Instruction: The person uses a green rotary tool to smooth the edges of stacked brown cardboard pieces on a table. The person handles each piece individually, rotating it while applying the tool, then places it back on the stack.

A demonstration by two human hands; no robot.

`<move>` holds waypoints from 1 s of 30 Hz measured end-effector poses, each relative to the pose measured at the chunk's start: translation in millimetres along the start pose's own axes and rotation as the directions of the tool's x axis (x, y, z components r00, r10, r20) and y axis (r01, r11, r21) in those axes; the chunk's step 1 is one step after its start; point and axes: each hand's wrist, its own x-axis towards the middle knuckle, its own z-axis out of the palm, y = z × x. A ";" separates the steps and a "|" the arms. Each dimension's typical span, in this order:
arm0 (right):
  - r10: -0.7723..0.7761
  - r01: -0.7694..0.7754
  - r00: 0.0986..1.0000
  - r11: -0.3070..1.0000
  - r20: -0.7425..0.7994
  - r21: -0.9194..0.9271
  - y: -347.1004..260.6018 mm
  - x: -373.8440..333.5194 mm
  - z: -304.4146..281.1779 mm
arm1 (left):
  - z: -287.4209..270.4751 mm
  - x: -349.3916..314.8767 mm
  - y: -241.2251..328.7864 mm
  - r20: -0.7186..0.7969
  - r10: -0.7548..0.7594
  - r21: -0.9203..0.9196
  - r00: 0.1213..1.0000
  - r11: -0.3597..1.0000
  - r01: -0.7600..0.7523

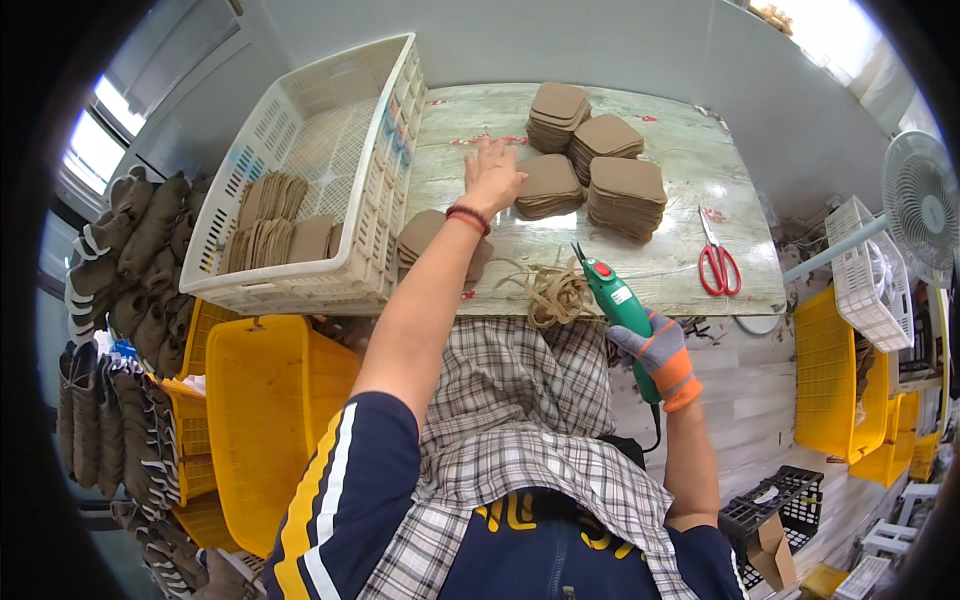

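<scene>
My left hand is bare, with its fingers stretched out over the table and nothing visibly held. Just right of it lies a stack of brown rounded-square fabric pieces, one of several such stacks grouped there. Another stack sits partly hidden under my left wrist. A grey and orange glove covers my right hand, which is closed around green electric scissors with a red button and a black cord. Their narrow tip points up and left, near a loose tangle of beige strips at the table's front edge.
Red-handled scissors lie on the right of the pale wooden table. At left a white crate holds more brown pieces. Yellow baskets stand below it, beside hanging brown shoe-like items. A fan is far right.
</scene>
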 end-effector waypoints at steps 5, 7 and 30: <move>0.007 -0.006 0.999 0.998 -0.032 0.057 -5.9 -8.1 -0.5 | 27.8 30.5 0.5 0.285 -0.099 0.028 0.953 0.995 0.095; 0.027 -0.024 0.999 0.995 -0.031 0.095 -5.1 -9.0 -2.6 | 29.0 20.3 6.0 -0.008 -0.084 -0.020 0.996 0.996 0.084; -0.155 0.164 0.960 0.986 -0.234 0.019 -34.4 -22.9 18.1 | -33.2 -86.0 119.4 0.391 -0.197 -0.372 0.899 -0.927 -0.042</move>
